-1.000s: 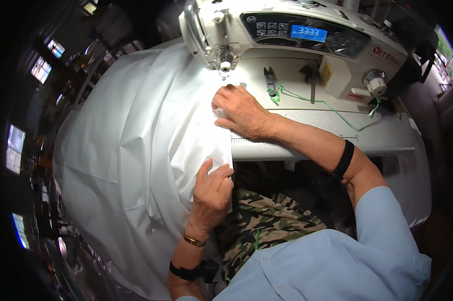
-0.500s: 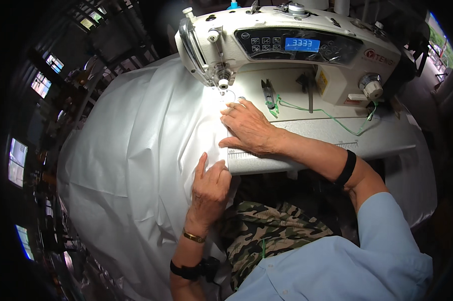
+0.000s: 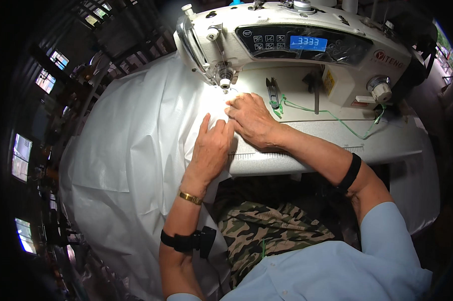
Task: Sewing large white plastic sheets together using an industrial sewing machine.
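Note:
A large white fabric sheet (image 3: 131, 150) with a slight sheen drapes over the left of the sewing machine bed and hangs down in folds. Its right edge runs up beneath the machine's needle area (image 3: 225, 86), where bright lamp light washes out detail. My right hand (image 3: 254, 120) rests just below the needle, fingers bent and closed on the fabric's edge. Close beside it, my left hand (image 3: 211, 148) has its index finger stretched along the cloth and the other fingers curled in, gripping the edge. The fingertips of both hands nearly meet.
The white sewing machine (image 3: 286, 35) arches over the bed, with a lit blue display (image 3: 309, 43). Thread snips (image 3: 272, 93) lie on the bed, tied to a green cord (image 3: 336, 116). A dark lever (image 3: 315, 95) stands behind them. A ruler scale (image 3: 276, 154) marks the table's front edge.
My left hand has slid up and away from me along the fabric, closer to the needle and my right hand. My right hand has shifted slightly, its fingers drawn in more.

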Demonstrator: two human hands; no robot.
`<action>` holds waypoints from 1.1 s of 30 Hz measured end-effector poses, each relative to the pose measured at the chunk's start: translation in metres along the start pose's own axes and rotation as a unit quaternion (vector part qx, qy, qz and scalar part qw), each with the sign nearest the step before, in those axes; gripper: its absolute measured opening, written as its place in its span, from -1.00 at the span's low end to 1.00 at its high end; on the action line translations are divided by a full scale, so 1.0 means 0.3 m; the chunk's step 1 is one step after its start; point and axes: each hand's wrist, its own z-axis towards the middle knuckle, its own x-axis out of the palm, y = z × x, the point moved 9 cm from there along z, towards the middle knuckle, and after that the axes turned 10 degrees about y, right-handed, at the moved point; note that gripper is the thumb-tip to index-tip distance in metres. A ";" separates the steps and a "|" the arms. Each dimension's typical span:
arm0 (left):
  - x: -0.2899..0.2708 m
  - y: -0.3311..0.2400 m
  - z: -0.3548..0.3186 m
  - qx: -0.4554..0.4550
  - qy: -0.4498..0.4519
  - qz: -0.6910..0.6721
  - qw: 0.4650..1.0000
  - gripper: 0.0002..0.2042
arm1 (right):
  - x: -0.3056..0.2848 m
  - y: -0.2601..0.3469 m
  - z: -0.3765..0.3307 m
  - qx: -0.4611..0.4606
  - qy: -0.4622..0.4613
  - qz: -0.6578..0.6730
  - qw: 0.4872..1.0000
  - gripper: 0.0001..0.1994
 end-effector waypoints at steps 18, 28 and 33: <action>-0.047 0.026 -0.058 -0.211 -0.030 -0.064 0.975 -0.86 | 0.001 -0.053 0.026 0.040 0.070 0.101 0.992 -0.70; -0.036 -0.063 -0.121 -0.152 0.005 -0.024 0.988 -0.69 | -0.016 -0.023 0.017 0.040 0.097 0.085 0.991 -0.76; -0.020 -0.045 -0.114 -0.137 0.010 -0.065 0.988 -0.73 | -0.024 0.022 0.004 0.027 0.128 0.004 0.991 -0.77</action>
